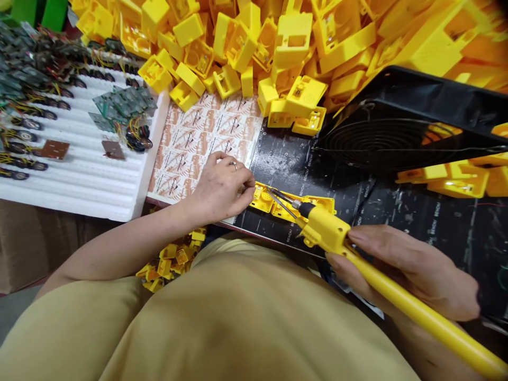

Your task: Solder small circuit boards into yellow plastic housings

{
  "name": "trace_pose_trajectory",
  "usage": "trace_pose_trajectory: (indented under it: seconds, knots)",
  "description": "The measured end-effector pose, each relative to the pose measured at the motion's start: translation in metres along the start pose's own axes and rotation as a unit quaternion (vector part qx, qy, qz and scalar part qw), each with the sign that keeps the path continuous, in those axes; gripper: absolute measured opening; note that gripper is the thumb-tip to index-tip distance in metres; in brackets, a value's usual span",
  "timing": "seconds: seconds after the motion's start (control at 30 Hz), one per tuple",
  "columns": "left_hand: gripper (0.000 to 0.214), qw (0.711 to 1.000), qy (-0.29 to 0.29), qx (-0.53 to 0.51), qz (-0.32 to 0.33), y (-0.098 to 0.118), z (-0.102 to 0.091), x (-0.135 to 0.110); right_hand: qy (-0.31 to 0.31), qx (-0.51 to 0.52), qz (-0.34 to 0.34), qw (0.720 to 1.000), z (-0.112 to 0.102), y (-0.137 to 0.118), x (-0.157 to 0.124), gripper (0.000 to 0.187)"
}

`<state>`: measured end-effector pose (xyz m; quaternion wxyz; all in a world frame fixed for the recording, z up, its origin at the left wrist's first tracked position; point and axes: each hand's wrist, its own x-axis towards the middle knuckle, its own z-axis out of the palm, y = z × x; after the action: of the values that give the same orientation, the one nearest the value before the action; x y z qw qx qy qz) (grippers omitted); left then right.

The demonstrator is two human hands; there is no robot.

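Observation:
My right hand [416, 270] is wrapped round a yellow soldering iron [327, 230] that has a thin metal feed tube beside its tip. The tip points left and reaches a small open yellow plastic housing [261, 200] at the bench's front edge. More yellow casing [326, 203] lies in line with it to the right, partly behind the iron. At the left end of that housing is my left hand [224, 182], a ring on one finger, with its fingertips pinched together. Whatever those fingertips may hold is hidden.
Yellow housings [293, 37] are heaped along the back. A black fan [381, 127] stands at right on the dark bench mat [286, 153]. On the left, a white foam tray [119, 196] carries circuit boards [123, 103] with wires. More yellow parts [174, 259] lie below the bench edge.

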<state>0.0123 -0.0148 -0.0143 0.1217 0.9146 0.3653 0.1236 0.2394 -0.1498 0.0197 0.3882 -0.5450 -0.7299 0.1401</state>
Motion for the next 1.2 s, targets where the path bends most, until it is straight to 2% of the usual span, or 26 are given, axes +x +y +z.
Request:
trace_pose_trajectory:
  seconds: [0.1, 0.3, 0.43, 0.47, 0.5, 0.6, 0.67, 0.77, 0.9, 1.1, 1.2]
  knots:
    - [0.02, 0.999, -0.012, 0.026, 0.015, 0.001, -0.002, 0.002, -0.003, 0.006, -0.083, 0.997, 0.003, 0.014, 0.005, 0.006]
    - [0.021, 0.997, -0.017, 0.066, 0.042, 0.0, -0.003, 0.006, -0.045, -0.066, -0.097, 0.992, 0.004, 0.01, 0.011, 0.021]
    - [0.022, 0.993, -0.01, 0.097, 0.063, 0.001, -0.002, 0.008, -0.049, -0.061, -0.143, 0.987, 0.005, 0.01, 0.009, 0.011]
    - [0.023, 0.992, -0.009, 0.103, 0.069, 0.001, -0.002, 0.009, -0.042, -0.053, -0.154, 0.986, 0.004, 0.01, 0.008, 0.015]
    - [0.023, 0.991, -0.009, 0.108, 0.075, 0.002, -0.002, 0.01, -0.044, -0.048, -0.157, 0.985, 0.002, 0.01, 0.008, 0.018]
    - [0.025, 0.989, -0.015, 0.117, 0.086, 0.003, -0.002, 0.011, -0.059, -0.066, -0.135, 0.987, -0.007, 0.007, 0.008, 0.008]
    - [0.025, 0.989, -0.021, 0.12, 0.089, 0.003, -0.003, 0.011, -0.06, -0.087, -0.108, 0.989, -0.013, 0.005, 0.01, 0.012]
    - [0.026, 0.988, -0.021, 0.123, 0.091, 0.003, -0.003, 0.012, -0.057, -0.09, -0.111, 0.988, -0.016, 0.003, 0.015, 0.019]
    - [0.024, 0.988, -0.015, 0.125, 0.094, 0.003, -0.003, 0.011, -0.046, -0.092, -0.122, 0.987, -0.012, 0.004, 0.02, 0.026]
    - [0.023, 0.989, -0.011, 0.121, 0.088, 0.002, -0.003, 0.009, -0.071, -0.095, -0.127, 0.985, -0.005, 0.007, 0.018, 0.02]
    - [0.023, 0.989, -0.011, 0.119, 0.089, 0.002, -0.002, 0.009, -0.06, -0.076, -0.135, 0.986, 0.001, 0.009, 0.014, 0.011]
